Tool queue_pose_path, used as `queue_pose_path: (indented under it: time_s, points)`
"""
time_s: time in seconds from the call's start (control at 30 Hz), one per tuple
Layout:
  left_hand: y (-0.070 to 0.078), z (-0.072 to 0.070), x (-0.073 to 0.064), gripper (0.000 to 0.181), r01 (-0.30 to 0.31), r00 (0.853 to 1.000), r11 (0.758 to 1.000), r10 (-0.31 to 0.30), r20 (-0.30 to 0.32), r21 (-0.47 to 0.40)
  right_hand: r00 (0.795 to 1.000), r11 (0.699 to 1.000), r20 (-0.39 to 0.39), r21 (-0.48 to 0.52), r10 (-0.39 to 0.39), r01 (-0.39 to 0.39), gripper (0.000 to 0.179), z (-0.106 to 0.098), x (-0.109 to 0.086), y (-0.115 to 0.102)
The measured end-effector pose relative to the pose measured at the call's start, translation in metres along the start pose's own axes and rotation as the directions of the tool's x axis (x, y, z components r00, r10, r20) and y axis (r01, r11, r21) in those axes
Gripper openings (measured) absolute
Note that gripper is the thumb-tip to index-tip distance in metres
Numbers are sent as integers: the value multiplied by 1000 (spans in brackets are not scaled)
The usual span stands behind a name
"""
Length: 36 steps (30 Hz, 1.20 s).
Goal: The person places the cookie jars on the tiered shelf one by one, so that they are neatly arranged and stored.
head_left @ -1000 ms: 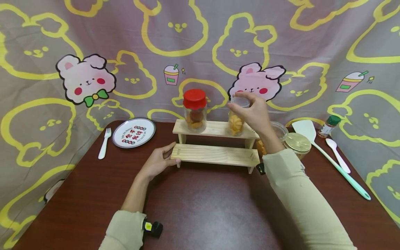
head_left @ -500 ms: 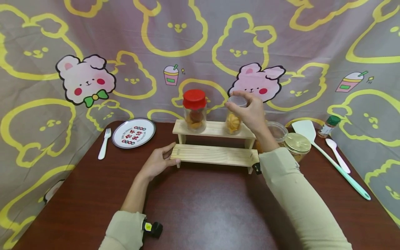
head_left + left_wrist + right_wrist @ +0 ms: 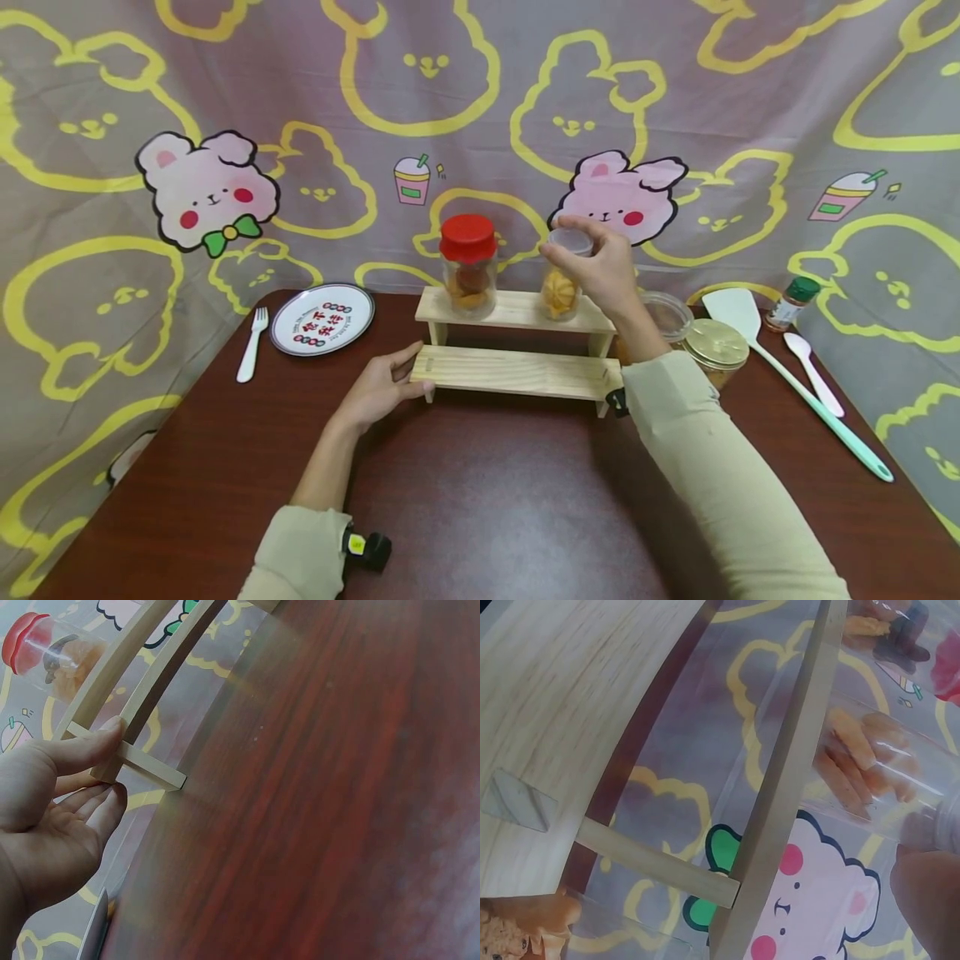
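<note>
A two-step wooden rack (image 3: 517, 369) stands at the back of the table. My left hand (image 3: 382, 385) grips the left end of its lower step, with the thumb above and fingers below in the left wrist view. On the upper step, toward the right, stands a clear jar of yellow-orange snacks (image 3: 560, 293). My right hand (image 3: 603, 258) holds this jar by its translucent lid (image 3: 572, 242), thumb and fingers around it. In the right wrist view the jar (image 3: 870, 765) is at the upper step's edge. Left of it on the same step is a red-lidded jar (image 3: 468, 267).
Right of the rack stand a clear-lidded jar (image 3: 666, 315) and a gold-lidded jar (image 3: 716, 343), partly behind the right arm. Farther right lie a spatula (image 3: 795, 375), a white spoon (image 3: 813, 375) and a green-capped bottle (image 3: 791, 304). A plate (image 3: 322, 320) and fork (image 3: 253, 343) are at the left.
My right hand and the snack jar have shifted slightly left along the upper step, then stopped. My left hand keeps its grip on the rack.
</note>
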<state>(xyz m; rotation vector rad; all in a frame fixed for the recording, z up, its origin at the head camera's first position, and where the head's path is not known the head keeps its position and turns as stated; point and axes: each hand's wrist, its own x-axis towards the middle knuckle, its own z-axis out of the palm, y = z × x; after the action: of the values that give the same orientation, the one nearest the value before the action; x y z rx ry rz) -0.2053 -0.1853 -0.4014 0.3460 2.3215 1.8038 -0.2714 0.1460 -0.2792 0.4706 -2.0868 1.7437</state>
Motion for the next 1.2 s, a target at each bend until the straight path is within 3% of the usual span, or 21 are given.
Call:
queue_pose_path:
  time_s: [0.23,0.63,0.8,1.0,1.2]
  points:
    - [0,0,0,77,-2,1000,1000,2,1,-1,999,997,32,-65,38,-36,51,-4,-2,-2]
    - [1,1,0,77,5,1000,1000,-5,-6,2,995,997,75,-38,63,-60,64,-24,-10,-1]
    - [1,1,0,77,5,1000,1000,-5,-8,12,994,997,86,-44,70,-66,66,-38,-17,0]
    - [0,1,0,77,5,1000,1000,-5,-8,20,994,989,86,-136,62,-50,65,-60,-28,1]
    - [-1,1,0,77,4,1000,1000,-4,-11,13,995,984,59,-162,80,-69,64,-82,-40,3]
